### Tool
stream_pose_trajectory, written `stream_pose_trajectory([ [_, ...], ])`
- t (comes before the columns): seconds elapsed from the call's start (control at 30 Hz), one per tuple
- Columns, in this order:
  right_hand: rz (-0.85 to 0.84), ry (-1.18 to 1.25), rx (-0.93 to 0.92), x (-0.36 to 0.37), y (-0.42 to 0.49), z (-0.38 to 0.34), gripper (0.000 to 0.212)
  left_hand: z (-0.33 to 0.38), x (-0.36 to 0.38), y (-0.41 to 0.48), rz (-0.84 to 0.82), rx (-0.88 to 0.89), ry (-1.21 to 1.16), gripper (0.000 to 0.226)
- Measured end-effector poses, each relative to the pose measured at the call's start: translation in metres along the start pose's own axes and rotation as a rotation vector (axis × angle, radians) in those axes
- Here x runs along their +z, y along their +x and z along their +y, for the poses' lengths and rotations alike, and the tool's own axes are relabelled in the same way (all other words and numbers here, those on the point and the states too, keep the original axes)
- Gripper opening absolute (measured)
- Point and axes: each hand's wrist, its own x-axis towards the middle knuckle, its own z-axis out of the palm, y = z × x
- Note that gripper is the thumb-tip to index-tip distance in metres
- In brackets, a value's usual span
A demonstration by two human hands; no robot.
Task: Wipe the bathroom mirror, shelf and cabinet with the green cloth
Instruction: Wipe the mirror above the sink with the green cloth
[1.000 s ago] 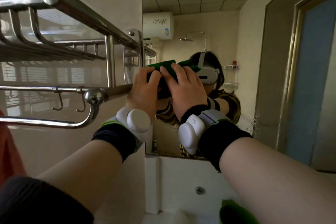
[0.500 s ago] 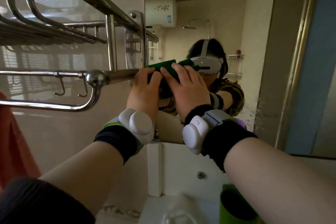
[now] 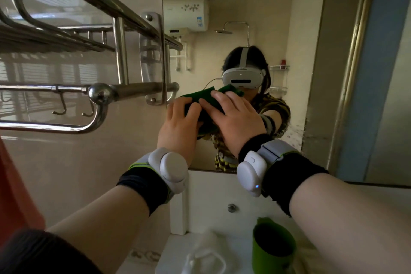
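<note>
Both left hand (image 3: 178,128) and right hand (image 3: 235,122) press flat-fingered on folded green cloth (image 3: 200,98) against wall mirror (image 3: 278,29). Advise even pressure, overlapping strokes.

Steel tube towel rack (image 3: 66,51) upper left, flat wall mirror (image 3: 278,29) to its right, folded green cloth (image 3: 201,99) on the mirror at centre, left hand (image 3: 180,124) and right hand (image 3: 235,120) upon it, green plastic cup (image 3: 273,244) lower right.

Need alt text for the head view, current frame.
The left hand and right hand press a green cloth against the bathroom mirror near its left edge, next to a steel towel rack. A green cup stands on the counter below.
</note>
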Motion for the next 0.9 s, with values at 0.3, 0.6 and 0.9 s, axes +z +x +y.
stream_pose_trajectory([
  [0.3,-0.08,-0.067,0.051,-0.032,-0.01,0.042,0.055,0.045,0.007,0.024,-0.002,0.062,-0.019,0.024],
  [0.6,0.083,-0.007,0.099,-0.022,-0.021,0.04,0.051,0.051,0.008,0.023,0.007,0.09,-0.006,0.022],
  [0.9,0.197,-0.092,0.058,-0.015,-0.047,0.05,0.054,0.06,0.024,0.005,-0.041,0.086,-0.015,0.03],
])
